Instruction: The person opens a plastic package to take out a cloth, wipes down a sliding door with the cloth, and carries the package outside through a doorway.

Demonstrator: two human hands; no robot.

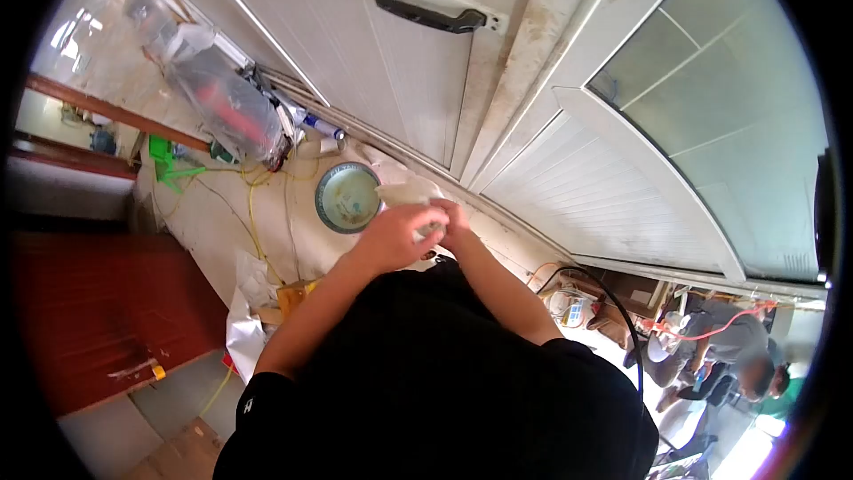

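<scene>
Black fabric shirt (pixel 462 364) of the wearer is nearest. Beyond it, the left hand (pixel 395 237) and right hand (pixel 456 221) pinch a pale, soft, cloth-like piece (pixel 410 191) with bent fingers, just right of a round, pale-green basin with dark rim (pixel 346 181). Handling it well probably needs even, firm hold. Inside the basin are brownish marks; water, I cannot tell. Far left, a transparent plastic bag (pixel 201 78) holds something red (pixel 233 114).

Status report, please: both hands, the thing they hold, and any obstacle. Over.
Left hand and right hand closed on pale cloth or bag. Basin on floor nearby. Nothing seen blocking the hands.
</scene>
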